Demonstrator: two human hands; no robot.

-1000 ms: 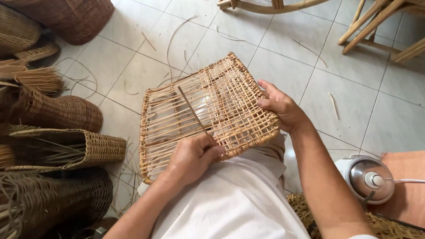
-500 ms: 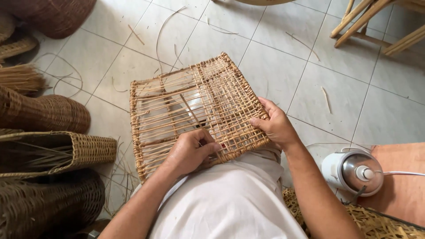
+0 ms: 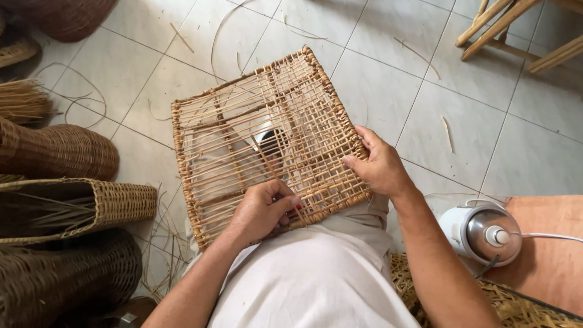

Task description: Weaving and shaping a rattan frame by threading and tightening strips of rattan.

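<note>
A square woven rattan panel (image 3: 243, 115) rests on my lap, its right part tightly woven and its left part open bare strands. My left hand (image 3: 261, 209) pinches strands at the panel's near edge, fingers curled into the weave. My right hand (image 3: 379, 164) grips the panel's right edge, thumb on top. A dark thin tool or stick (image 3: 270, 155) lies slanting among the strands at the middle; what it is I cannot tell.
Woven baskets (image 3: 67, 206) are stacked along the left. Loose rattan strips (image 3: 446, 130) lie on the white tiled floor. A white and metal appliance (image 3: 483, 234) with a cord sits at the right by an orange mat (image 3: 546, 249). Wooden chair legs (image 3: 504, 30) stand at the top right.
The panel has been turned and shifted slightly on my lap. My left hand has moved right along the near edge; my right hand keeps its hold on the right edge.
</note>
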